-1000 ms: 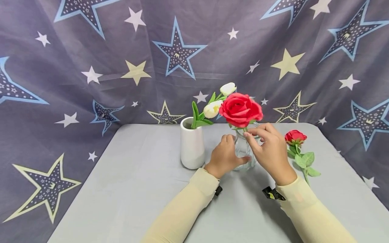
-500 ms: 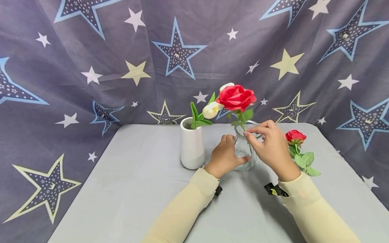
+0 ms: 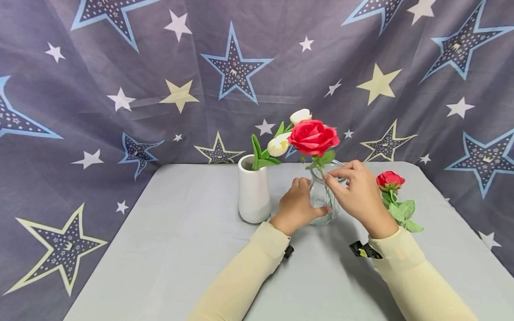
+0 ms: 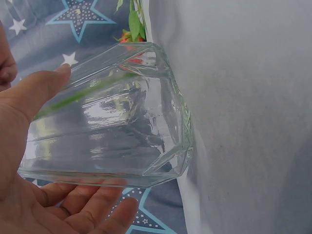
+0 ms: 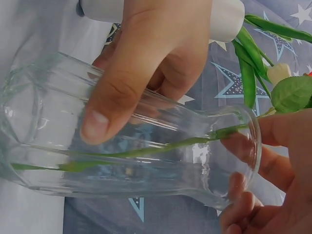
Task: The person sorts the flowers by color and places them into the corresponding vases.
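My left hand (image 3: 295,207) holds a clear glass vase (image 4: 112,126) around its body, thumb on one side and fingers on the other. The vase stands on the table. At its mouth my right hand (image 3: 361,196) pinches the stem of a red rose (image 3: 314,137) between thumb and fingers. The rose's green stem (image 5: 170,146) runs down inside the glass, its lower end close to the vase's bottom in the right wrist view. The bloom and a few leaves stick up above the rim.
A white vase (image 3: 254,194) holding white tulips (image 3: 279,145) stands just left of the glass one; the tulips lean right, behind the rose. Another red rose (image 3: 390,180) lies on the grey table (image 3: 180,232), right of my right hand. A star-patterned curtain (image 3: 152,53) hangs behind.
The held rose turned and rose at first, its leaves coming into view, then sank slightly. My right hand shifted only a little. The left hand and the glass vase have stayed in place.
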Demonstrator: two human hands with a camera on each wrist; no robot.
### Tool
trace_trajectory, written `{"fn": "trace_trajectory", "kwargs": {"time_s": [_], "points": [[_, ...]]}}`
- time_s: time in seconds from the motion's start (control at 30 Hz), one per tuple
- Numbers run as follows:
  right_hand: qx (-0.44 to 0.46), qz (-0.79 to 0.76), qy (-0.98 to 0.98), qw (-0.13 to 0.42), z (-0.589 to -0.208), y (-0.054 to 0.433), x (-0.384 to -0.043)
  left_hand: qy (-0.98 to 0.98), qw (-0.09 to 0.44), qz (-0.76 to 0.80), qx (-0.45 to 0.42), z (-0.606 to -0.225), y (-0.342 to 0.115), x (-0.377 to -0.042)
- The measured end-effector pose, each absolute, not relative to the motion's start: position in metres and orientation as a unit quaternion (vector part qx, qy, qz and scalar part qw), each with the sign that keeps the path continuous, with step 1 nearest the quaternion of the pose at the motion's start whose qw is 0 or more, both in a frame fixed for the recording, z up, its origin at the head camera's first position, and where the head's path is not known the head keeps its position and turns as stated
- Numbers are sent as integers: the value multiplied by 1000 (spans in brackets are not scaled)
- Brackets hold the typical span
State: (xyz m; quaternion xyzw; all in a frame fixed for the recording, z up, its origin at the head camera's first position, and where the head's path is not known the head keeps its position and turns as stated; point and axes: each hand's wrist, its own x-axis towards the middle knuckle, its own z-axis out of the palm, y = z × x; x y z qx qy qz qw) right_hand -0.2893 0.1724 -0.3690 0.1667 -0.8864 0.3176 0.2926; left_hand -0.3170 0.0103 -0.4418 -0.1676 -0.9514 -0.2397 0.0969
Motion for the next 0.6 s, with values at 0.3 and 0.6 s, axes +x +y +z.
{"fn": "trace_trajectory", "kwargs": {"time_s": [0.3,0.6], "points": [[172,323,-881,299,-374,173,-292,-950,115,-233,-174,-445,12,-318],[173,329,-877,306,-376,173,-292,-941,132,-247,-189,-444,10,-317]]}}
